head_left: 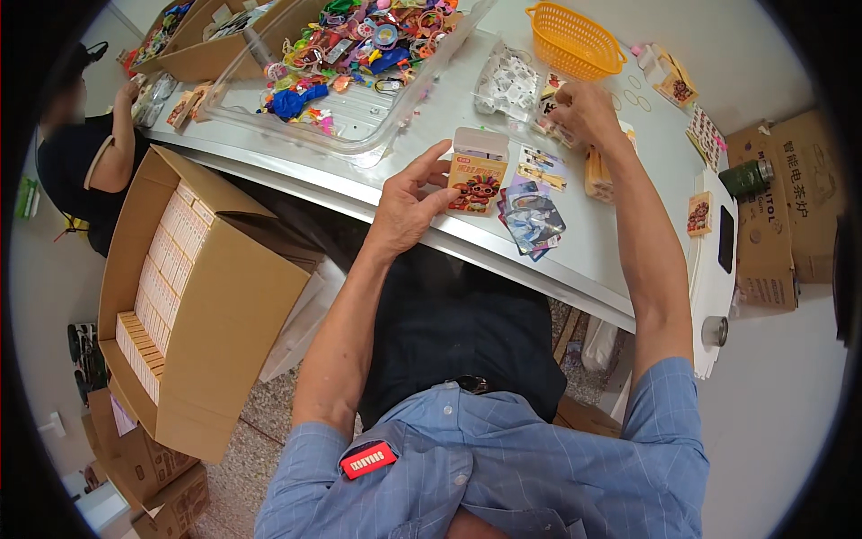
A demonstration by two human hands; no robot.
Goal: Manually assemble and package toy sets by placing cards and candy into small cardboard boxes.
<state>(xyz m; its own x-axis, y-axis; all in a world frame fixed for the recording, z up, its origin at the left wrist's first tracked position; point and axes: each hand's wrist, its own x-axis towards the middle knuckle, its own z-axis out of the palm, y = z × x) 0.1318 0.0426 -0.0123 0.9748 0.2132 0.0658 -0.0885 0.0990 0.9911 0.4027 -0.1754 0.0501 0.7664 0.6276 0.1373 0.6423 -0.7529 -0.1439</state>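
My left hand [409, 202] grips a small orange-and-yellow printed card box [478, 184] upright at the table's front edge; its top flap stands up. Farther right, my right hand [588, 112] is closed with fingertips pointing down over small packets [555, 133], and whatever it pinches is hidden. Between the hands lie a fan of picture cards [532, 220] and some yellowish cards [541, 168]. A clear plastic tray [507, 85] of small white pieces sits just beyond. Under my right wrist stands a bundle of small yellow boxes [598, 175], partly covered by the arm.
A large clear bin [359, 148] of colourful trinkets fills the table's far left. An orange basket [575, 40] and rubber bands [633, 85] lie at the back. A carton [224, 314] of packed small boxes stands at left, near another person [99, 153]. A single box [699, 214] lies right.
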